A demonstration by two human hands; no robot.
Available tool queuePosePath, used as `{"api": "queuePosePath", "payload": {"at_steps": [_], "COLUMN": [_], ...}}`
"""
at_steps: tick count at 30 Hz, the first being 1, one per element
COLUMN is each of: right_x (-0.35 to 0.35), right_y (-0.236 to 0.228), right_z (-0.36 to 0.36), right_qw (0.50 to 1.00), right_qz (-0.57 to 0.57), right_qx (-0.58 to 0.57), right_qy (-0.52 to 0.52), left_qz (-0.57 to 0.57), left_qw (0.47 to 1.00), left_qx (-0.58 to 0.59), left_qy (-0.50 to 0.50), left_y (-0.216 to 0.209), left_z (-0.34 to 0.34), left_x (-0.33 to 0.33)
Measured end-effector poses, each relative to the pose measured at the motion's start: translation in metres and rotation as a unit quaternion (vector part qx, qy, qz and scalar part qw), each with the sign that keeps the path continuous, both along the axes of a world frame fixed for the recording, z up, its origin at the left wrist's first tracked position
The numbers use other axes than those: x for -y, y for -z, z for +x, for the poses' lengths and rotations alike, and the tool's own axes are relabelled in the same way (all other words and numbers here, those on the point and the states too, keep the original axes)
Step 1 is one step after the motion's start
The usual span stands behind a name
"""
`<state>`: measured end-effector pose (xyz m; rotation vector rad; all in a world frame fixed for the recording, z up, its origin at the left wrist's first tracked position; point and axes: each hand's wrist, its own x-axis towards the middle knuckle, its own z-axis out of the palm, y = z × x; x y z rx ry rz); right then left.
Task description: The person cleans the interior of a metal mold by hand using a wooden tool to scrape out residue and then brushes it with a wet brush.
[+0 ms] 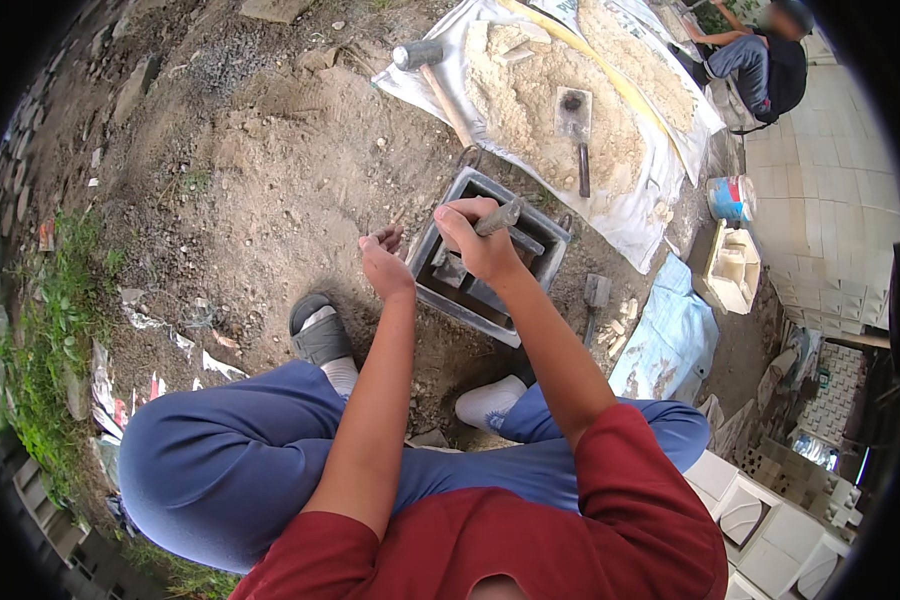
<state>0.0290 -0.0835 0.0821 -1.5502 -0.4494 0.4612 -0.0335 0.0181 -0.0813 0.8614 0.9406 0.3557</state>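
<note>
Mould box (467,318), grey and open-topped, sits on bare ground (270,200) btwn the wearer's feet, just under the hands. R hand (480,240) is over the box interior, fingers wrapped tight round a stubby grey-brown tool (500,217); one end sticks up past the fist, the working end is hidden. L hand (385,262) is off to the near-left side of the box, palm turned partly up, fingers loosely curled, nothing visible in it; can't tell if it touches the rim. Hands are apart, w/ the box's left edge btwn them. Inside the box, beyond R hand, a grey bar (526,242) shows; rest of the interior partly covered by the arm.

Step in hand, my read: working the inside of the mould w/ the tool, prob. cleaning or setting it up, as no full fill shows in the visible part. Next move prob. calls for R hand to keep a firm grip & work along the inner walls, L hand to steady the rim so the box doesn't shift. If filling follows, the tan sand (510,95) on the white sheet (625,237) lies just beyond the hands, w/ a trowel (574,120) on it & a mallet (418,54) at its left edge. Small flat-headed tool (597,290) lies right of R hand, near the box.
</note>
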Motion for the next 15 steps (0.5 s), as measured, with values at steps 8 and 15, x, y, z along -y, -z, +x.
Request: {"api": "queuePosePath", "payload": {"at_steps": [8,15], "right_x": [0.013,0.003], "right_y": [0.029,-0.009], "right_z": [-0.011,-0.026], "right_qw": [0.998,0.999], "right_qz": [-0.008,-0.02], "right_qx": [0.063,0.034], "right_qy": [-0.004,-0.012], "left_qz": [-0.037,-0.008], "left_qw": [0.999,1.0], "left_qx": [-0.001,0.011], "left_qy": [0.017,-0.001], "left_y": [-0.017,0.002], "left_z": [0.005,0.0], "left_x": [0.008,-0.001]}}
